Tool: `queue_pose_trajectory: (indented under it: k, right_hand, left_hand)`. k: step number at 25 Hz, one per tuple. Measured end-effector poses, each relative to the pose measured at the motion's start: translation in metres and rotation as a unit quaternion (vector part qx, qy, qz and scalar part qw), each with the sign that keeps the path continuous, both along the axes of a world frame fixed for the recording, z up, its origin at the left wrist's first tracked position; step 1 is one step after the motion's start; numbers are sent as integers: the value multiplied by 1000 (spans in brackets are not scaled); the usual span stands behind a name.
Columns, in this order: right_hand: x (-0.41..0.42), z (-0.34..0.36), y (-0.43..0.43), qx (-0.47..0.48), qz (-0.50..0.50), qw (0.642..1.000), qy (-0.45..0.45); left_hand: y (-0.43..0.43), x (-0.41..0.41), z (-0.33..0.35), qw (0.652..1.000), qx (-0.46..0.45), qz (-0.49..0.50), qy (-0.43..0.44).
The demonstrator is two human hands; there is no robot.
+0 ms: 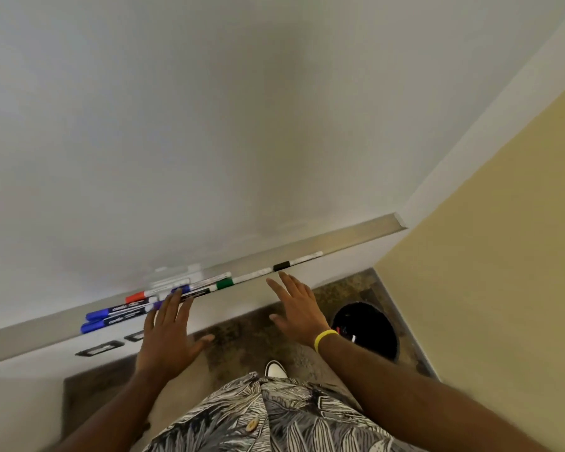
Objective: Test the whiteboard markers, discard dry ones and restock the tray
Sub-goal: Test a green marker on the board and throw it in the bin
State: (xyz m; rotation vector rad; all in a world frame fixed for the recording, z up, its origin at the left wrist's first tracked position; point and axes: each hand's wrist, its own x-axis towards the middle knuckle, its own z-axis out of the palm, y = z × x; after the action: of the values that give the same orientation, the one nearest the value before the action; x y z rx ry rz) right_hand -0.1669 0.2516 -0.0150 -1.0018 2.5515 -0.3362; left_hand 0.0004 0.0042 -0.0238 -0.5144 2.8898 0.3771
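Observation:
A grey metal tray [356, 238] runs along the bottom of the whiteboard [209, 125]. On it lie several markers: two blue-capped ones [111, 318] at the left, a red-capped one [137, 296], a green-capped one [224, 283] and a black-capped one [281, 265] further right. My left hand [168, 337] is flat with straight fingers, its fingertips touching the markers at the tray's front edge. My right hand [299, 308] is spread open just below the tray near the black-capped marker, holding nothing.
A black bin [372, 321] stands on the floor at the right below the tray, with a few markers inside. A yellow wall [503, 256] closes the right side. Wall sockets [100, 349] sit below the tray at the left.

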Motion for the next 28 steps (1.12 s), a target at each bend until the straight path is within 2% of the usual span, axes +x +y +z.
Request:
queue_pose_trajectory:
  k: [5, 10, 15, 22, 28]
  right_hand:
    - [-1, -5, -29, 2, 54, 999, 2]
    - [-16, 2, -63, -32, 61, 997, 23]
    - [-37, 4, -93, -8, 80, 996, 47]
    - [-52, -7, -101, 32, 112, 992, 43]
    - [-67, -7, -92, 23, 122, 991, 47]
  left_hand:
    - [-15, 20, -4, 1000, -11, 29, 3]
    - [-30, 18, -3, 998, -11, 53, 15]
    - [-39, 5, 0, 998, 11, 57, 27]
    - [-39, -12, 3, 997, 9, 45, 60]
    - [-42, -21, 5, 997, 6, 43, 69]
